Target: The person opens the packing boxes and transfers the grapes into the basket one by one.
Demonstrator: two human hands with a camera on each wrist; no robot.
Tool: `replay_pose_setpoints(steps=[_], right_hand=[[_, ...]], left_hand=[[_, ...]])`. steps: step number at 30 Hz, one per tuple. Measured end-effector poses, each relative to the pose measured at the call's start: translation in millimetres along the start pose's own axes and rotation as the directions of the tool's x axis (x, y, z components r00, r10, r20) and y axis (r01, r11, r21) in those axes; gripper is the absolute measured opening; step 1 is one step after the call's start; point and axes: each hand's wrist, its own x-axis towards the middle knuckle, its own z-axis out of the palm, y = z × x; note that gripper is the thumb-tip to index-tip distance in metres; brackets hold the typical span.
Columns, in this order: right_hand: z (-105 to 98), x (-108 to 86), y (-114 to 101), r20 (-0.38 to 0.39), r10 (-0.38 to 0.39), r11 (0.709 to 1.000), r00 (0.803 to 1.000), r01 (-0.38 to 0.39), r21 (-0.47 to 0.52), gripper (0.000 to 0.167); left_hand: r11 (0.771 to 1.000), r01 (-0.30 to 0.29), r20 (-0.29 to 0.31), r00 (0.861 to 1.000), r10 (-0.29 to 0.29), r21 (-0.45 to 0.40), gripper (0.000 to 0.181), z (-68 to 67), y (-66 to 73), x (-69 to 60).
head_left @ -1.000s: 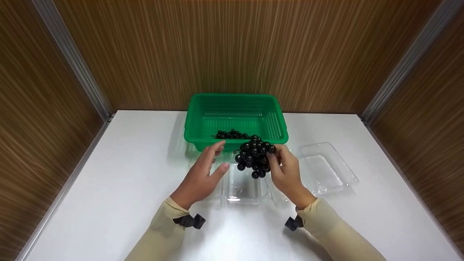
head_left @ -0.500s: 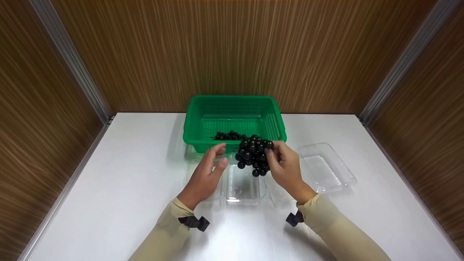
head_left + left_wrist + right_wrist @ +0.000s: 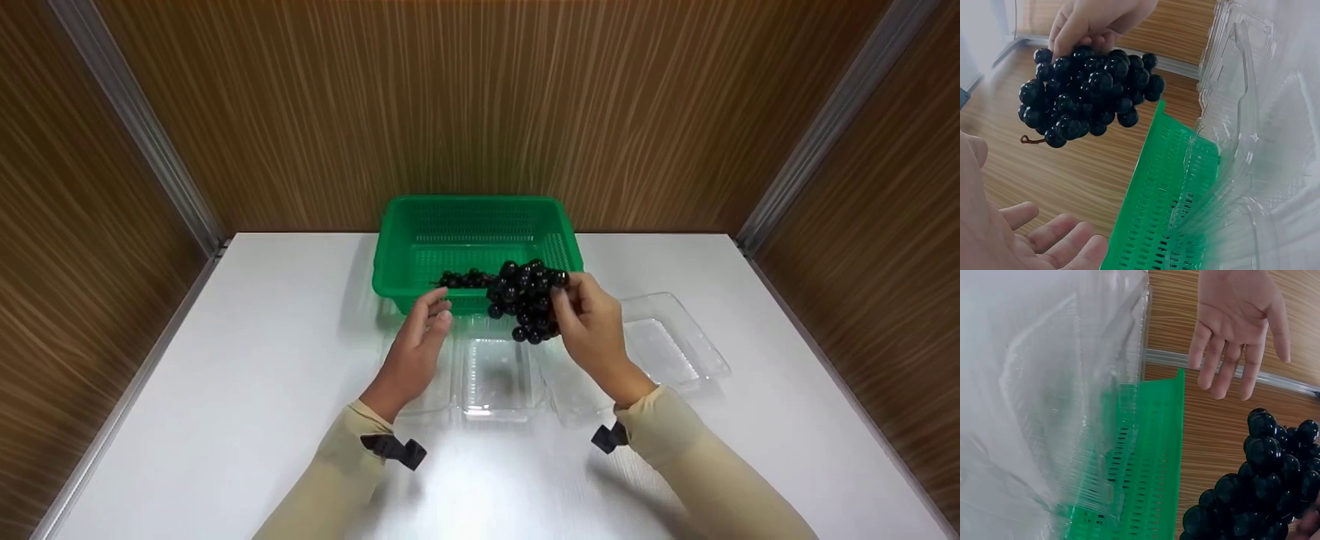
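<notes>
A bunch of black grapes (image 3: 527, 296) hangs in the air before the basket's front rim, pinched at its right side by my right hand (image 3: 596, 330). Its short brown stem shows on the far side from that hand in the left wrist view. My left hand (image 3: 412, 352) floats to the left of the bunch, apart from it, and holds nothing. Its palm and straight fingers (image 3: 1233, 354) show in the right wrist view. More black grapes (image 3: 463, 280) lie inside the green basket (image 3: 480, 202), partly hidden by its front rim.
Below my hands, a clear plastic container (image 3: 499, 375) rests on the white table (image 3: 270, 337), with further clear plastic on both sides of it. Another clear container (image 3: 667, 337) sits to the right, behind my right hand. Wood-patterned walls (image 3: 480, 97) enclose the table.
My right hand has lifted the grapes slightly, toward the basket. The left hand has drawn a little to the left, away from the bunch. The head view has shifted slightly.
</notes>
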Motion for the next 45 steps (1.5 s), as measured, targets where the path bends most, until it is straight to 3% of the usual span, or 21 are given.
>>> replay_pose_setpoints(steps=[5,11,21,25,30,34,39,45], right_hand=[[2.2,12.5,-2.1,0.008,0.045,0.999,0.999,-0.045,-0.017,0.009],[1.5,28.9,-20.6,0.019,0.065,0.998,0.998,-0.065,-0.025,0.007],[-3.9,37.7,-20.8,0.039,0.077,0.997,0.996,-0.076,-0.034,0.008],[-2.9,40.7,-17.1,0.038,0.118,0.993,0.992,-0.118,-0.013,0.008],[4.1,42.9,4.0,0.063,0.175,0.985,0.983,-0.175,-0.009,0.01],[9.2,46.7,21.5,0.054,0.179,0.984,0.982,-0.178,-0.024,0.011],[11.3,55.6,29.8,0.036,0.2,0.98,0.979,-0.2,0.013,0.013],[12.3,62.7,36.0,0.028,0.229,0.973,0.973,-0.23,0.036,0.014]], left_hand=[[1.0,0.01,0.0,1.0,-0.01,0.003,0.057,-1.9,1.3,3.5],[1.0,0.017,-0.004,1.0,-0.017,0.008,0.056,-2.4,4.8,8.4],[0.986,0.081,-0.029,0.996,-0.087,-0.143,0.052,3.8,4.9,25.5],[0.982,0.105,-0.02,0.994,-0.11,-0.158,0.053,4.0,5.1,29.9],[0.981,0.142,-0.023,0.989,-0.146,-0.132,0.055,-2.1,2.7,35.0],[0.972,0.215,-0.021,0.976,-0.218,-0.092,0.057,-8.5,1.2,44.1],[0.96,0.278,-0.009,0.96,-0.279,-0.039,0.058,-12.5,-5.2,55.0],[0.952,0.305,-0.001,0.952,-0.305,-0.014,0.06,-13.1,-9.1,57.3]])
